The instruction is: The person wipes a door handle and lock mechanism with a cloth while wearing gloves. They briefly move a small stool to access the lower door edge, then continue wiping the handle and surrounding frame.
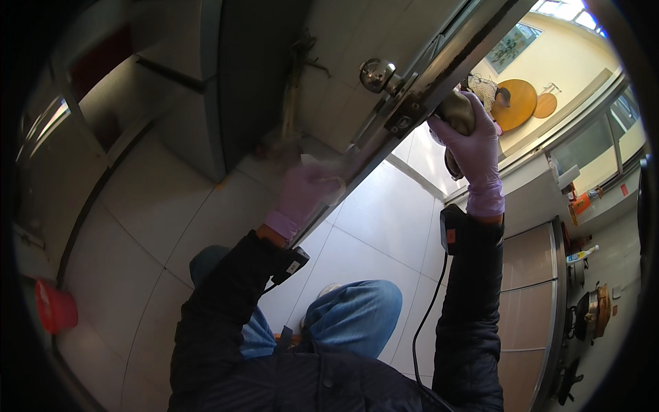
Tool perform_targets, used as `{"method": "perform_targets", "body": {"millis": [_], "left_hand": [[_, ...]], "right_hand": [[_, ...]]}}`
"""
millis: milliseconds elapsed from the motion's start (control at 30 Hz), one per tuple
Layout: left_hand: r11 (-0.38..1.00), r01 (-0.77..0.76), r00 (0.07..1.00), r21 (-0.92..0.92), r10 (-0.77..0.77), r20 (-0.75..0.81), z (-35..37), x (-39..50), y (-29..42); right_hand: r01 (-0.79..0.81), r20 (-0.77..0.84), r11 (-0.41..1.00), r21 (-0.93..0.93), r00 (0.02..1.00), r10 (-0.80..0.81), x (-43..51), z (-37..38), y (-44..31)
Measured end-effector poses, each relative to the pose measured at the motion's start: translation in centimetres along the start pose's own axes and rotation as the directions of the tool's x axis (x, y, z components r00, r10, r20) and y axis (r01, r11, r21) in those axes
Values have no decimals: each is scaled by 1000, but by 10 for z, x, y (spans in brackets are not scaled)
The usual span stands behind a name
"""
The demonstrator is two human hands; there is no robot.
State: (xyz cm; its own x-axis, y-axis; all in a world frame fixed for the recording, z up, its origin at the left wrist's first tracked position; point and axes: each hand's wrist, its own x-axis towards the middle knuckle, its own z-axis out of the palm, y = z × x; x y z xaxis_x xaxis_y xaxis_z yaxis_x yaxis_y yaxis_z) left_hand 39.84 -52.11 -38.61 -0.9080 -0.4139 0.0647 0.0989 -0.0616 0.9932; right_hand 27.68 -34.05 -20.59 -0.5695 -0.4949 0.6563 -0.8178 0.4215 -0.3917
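A door [437,67] stands with its worn metal edge towards me, a round shiny knob [377,75] on its left face and a latch plate [404,122] in the edge. My right hand [471,129], in a pale purple glove, is closed around the dark, rounded knob or cover [456,112] on the door's other side; its exact kind is unclear. My left hand [304,193], gloved alike and blurred, holds a whitish cloth or wipe [334,189] against or close to the door edge, lower down than the latch plate.
Light floor tiles [381,232] lie beneath my bent knees. A red bucket [55,307] stands at the far left. Along the right runs a counter with a white bottle [582,255] and a pot [597,311]. Beyond the doorway is a round wooden tabletop [515,104] with a person [482,88] near it.
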Motion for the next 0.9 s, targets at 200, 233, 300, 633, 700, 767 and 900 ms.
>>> {"method": "perform_targets", "body": {"millis": [200,233,300,633,700,767,900], "left_hand": [[903,-294,955,-314,291,-58,19,22,47],[930,-228,973,-288,227,-38,19,22,51],[890,-308,947,-335,322,-15,17,23,48],[990,-93,994,-105,99,49,-7,1,-51],[989,-73,991,-125,86,104,-5,14,-33],[968,-140,982,-208,163,98,-1,23,-20],[943,-252,960,-219,271,63,-3,18,-51]], "right_hand": [[-9,49,999,34,999,7,1,-1,2],[-8,44,999,41,999,6,1,0,3],[8,30,1000,30,1000,-9,1,1,4],[6,49,996,93,999,-10,0,1,-2],[-75,43,991,112,997,70,0,2,0],[-70,60,990,123,996,63,1,2,3],[-60,53,994,93,997,55,2,2,6]]}}
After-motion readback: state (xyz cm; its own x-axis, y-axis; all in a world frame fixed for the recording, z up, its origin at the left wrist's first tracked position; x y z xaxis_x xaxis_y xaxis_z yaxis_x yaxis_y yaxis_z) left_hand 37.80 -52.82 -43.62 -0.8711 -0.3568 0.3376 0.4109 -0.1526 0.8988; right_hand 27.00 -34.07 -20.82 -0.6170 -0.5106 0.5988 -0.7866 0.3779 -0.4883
